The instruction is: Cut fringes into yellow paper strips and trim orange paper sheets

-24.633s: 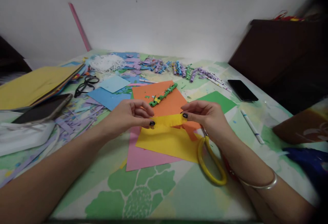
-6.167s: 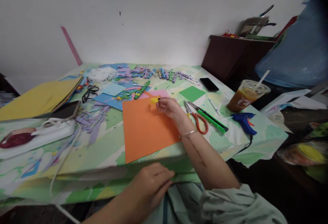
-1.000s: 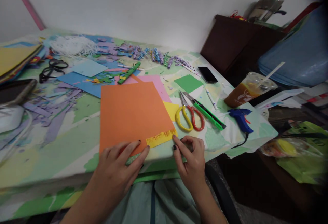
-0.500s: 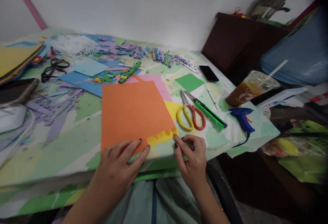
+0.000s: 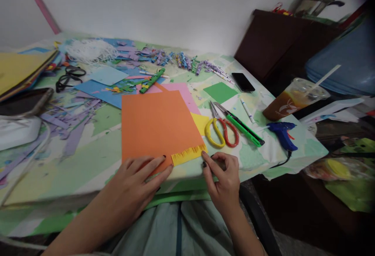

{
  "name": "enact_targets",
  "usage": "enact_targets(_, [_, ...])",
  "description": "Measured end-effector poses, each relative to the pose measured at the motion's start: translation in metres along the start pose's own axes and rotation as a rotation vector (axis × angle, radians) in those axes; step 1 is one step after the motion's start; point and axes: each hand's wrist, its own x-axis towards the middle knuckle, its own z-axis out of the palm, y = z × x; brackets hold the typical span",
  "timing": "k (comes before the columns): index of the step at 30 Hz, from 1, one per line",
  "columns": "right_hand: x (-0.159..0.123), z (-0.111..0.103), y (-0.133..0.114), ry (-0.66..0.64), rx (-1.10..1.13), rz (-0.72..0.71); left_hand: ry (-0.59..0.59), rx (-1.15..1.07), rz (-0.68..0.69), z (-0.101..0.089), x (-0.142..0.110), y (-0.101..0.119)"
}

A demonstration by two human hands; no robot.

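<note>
A yellow fringed paper strip [image 5: 187, 155] lies along the lower right edge of an orange paper sheet [image 5: 158, 127], its cut fringe pointing away from me. My left hand [image 5: 140, 178] rests with fingers stretched over the near edge of the orange sheet, its thumb tip touching the strip's left end. At the right end, my right hand [image 5: 224, 178] has thumb and index finger at the strip's corner, the other fingers curled in. Just beyond that hand are scissors [image 5: 221, 131] with a yellow and a red handle, and a green utility knife [image 5: 243, 127].
A blue glue gun [image 5: 283, 135] and a plastic cup of brown drink [image 5: 288, 102] stand at the right edge. Farther back lie a phone [image 5: 243, 82], a green paper square [image 5: 220, 92] and rolled fringed pieces [image 5: 181, 61]. Purple scraps [image 5: 77, 119] and black glasses [image 5: 68, 78] are left.
The whole scene has shifted slightly right as my head turned. My left hand's fingers lie a little flatter on the orange sheet. The strip stays between both hands.
</note>
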Motion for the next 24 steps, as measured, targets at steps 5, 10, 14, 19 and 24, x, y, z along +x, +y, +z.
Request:
enact_targets(5, [0.001,-0.002,0.0,-0.023,-0.01,-0.007,-0.06,-0.034,0.046,-0.008,0.007,-0.009])
enact_targets(10, [0.002,-0.003,0.001,-0.037,-0.007,-0.017,-0.102,-0.044,0.069,-0.008,0.009,-0.014])
enact_targets(14, [0.003,-0.004,0.001,-0.031,0.001,-0.025,-0.104,-0.069,0.074,-0.007,0.008,-0.016])
enact_targets(19, [0.005,-0.006,0.0,-0.037,0.02,-0.011,-0.11,-0.082,0.055,-0.003,0.007,-0.015])
enact_targets(24, [0.006,-0.009,0.0,0.002,0.077,-0.005,-0.078,-0.074,0.057,-0.002,0.005,-0.014])
